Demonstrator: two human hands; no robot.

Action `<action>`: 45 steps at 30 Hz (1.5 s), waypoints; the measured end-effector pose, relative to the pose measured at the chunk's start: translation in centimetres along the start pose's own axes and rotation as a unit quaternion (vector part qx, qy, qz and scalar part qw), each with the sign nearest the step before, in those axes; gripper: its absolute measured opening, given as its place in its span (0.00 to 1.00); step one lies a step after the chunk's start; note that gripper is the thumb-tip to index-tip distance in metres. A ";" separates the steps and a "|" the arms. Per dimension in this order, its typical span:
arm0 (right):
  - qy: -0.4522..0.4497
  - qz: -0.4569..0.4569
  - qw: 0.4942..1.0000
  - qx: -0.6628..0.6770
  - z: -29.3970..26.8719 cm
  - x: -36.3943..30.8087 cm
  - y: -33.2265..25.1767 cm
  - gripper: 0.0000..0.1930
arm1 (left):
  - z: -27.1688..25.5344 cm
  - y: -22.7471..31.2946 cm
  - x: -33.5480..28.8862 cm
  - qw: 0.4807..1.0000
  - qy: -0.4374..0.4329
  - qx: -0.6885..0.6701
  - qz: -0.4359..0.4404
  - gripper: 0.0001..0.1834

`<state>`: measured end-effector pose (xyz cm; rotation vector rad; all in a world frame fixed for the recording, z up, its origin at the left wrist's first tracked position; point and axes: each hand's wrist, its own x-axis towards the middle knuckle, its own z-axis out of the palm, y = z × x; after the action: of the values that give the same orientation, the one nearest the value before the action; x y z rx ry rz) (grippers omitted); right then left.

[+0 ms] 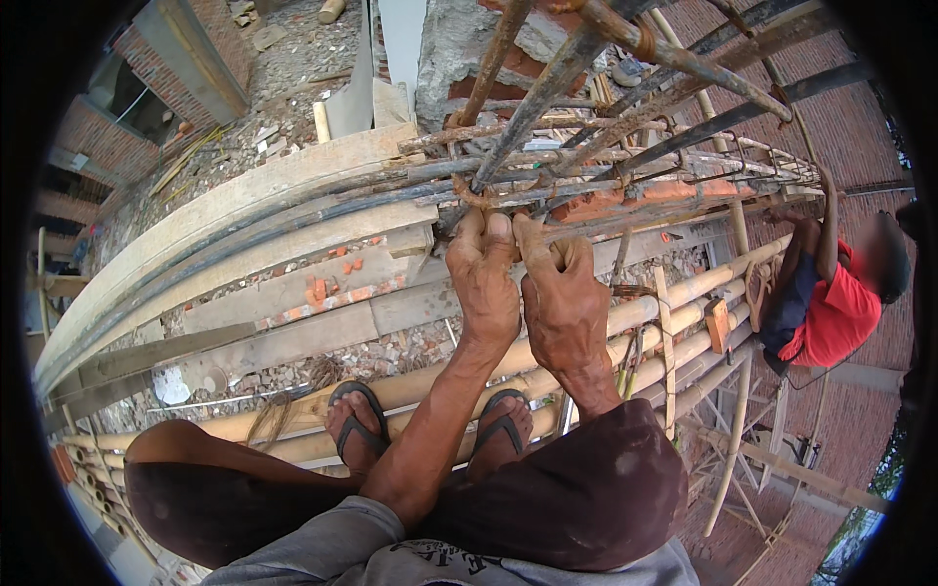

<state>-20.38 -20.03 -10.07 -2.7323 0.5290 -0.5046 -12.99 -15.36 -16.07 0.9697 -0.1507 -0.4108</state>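
Note:
My left hand (484, 283) and my right hand (567, 303) are side by side at the middle, just below a joint of rusty steel reinforcing bars (532, 107). Both are closed in a pinch, thumbs and forefingers almost meeting. Whatever lies between the fingertips is too small and hidden to make out. Above the hands, bars rise steeply and cross a long horizontal rebar cage (684, 161) with stirrups. At the left, bars run beside a pale wooden board (254, 190). Red bricks (635, 203) lie under the cage to the right of my fingers.
My sandalled feet rest on bamboo poles (410, 391) of a scaffold. Rubble (264, 132) covers the ground far below. An orange-brown block (718, 324) sits on the poles. At the right, another person in a red shirt (838, 313) crouches with an arm raised to the bars.

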 end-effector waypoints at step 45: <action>0.072 -0.018 0.993 0.089 -2.3 4.0 0.1 0.07 | 0.5 0.3 0.3 0.955 -0.020 -0.287 -0.066 0.20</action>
<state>-17.85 -22.30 -7.01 -2.5530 0.4484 -0.7265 -12.77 -15.70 -15.58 0.3977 0.0015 -0.5599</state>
